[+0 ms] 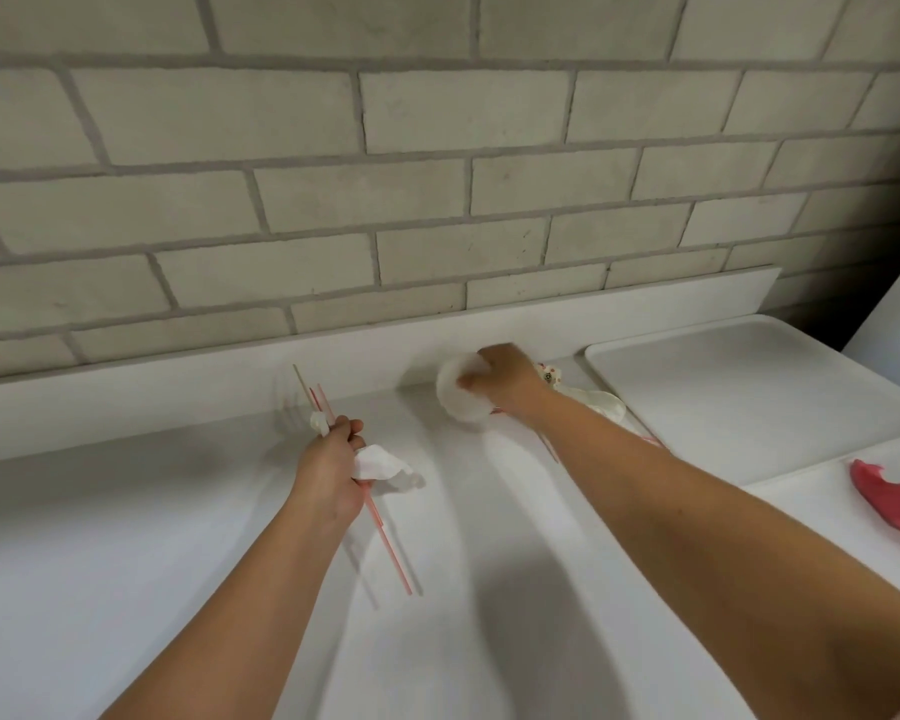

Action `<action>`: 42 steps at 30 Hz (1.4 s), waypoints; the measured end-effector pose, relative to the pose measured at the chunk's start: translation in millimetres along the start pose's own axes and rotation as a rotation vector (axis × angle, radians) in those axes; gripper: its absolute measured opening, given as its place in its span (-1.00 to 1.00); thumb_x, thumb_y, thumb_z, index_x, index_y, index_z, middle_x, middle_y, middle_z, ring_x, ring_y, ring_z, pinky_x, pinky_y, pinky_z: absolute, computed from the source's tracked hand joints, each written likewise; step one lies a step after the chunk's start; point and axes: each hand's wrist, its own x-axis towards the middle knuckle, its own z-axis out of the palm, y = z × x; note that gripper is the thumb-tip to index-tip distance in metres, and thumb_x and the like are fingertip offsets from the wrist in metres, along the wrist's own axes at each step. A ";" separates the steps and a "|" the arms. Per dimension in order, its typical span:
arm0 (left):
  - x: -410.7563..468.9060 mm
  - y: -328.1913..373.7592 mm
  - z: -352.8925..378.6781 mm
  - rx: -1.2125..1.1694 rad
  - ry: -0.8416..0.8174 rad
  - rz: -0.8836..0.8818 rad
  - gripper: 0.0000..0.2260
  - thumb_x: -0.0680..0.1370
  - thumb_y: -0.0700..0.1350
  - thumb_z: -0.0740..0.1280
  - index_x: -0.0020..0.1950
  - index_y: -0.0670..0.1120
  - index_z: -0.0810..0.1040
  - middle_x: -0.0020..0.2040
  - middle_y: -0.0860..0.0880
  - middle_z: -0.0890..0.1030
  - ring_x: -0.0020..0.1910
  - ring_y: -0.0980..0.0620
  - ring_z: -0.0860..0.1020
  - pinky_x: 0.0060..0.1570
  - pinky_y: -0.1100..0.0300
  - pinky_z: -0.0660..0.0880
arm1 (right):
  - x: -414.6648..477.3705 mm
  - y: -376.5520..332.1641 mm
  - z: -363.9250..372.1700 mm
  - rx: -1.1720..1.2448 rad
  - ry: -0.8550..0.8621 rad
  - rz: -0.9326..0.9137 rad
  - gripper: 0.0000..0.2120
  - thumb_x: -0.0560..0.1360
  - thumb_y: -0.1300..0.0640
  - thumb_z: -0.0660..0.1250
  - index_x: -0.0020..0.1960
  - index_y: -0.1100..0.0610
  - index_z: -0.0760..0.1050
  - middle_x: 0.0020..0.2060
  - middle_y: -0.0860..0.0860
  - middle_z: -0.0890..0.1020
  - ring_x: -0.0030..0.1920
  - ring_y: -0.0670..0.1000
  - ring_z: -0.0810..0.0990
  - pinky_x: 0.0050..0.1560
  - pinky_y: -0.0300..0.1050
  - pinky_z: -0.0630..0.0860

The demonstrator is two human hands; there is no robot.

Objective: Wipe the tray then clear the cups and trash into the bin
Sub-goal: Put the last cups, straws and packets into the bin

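My left hand [333, 459] grips a bundle of trash: pink straws [385, 532], a wooden stirrer [302, 383] and a crumpled white napkin [378, 462]. My right hand [505, 381] holds a white paper cup [458, 394] lying on its side near the back ledge. Behind my right wrist sits more trash, a white wrapper with a small printed pattern [593, 400], and a pink straw [549, 449] pokes out under the forearm. The white tray [749, 381] lies at the right with nothing on it.
A pink cloth [889, 498] lies on the white counter [178, 537] at the right edge, in front of the tray. A low white ledge [178, 392] and a brick wall run along the back. No bin is in view.
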 end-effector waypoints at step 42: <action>-50.3 -12.4 52.5 0.122 -0.195 -0.024 -0.70 0.61 0.02 0.18 -0.28 -0.07 0.41 -0.54 0.07 0.30 -0.60 0.14 0.30 -0.48 0.27 0.27 | -62.8 26.4 -104.8 -0.118 0.252 0.036 -0.74 0.41 0.21 0.39 0.05 0.29 0.48 -0.07 0.15 0.56 -0.19 0.08 0.51 -0.36 -0.18 0.42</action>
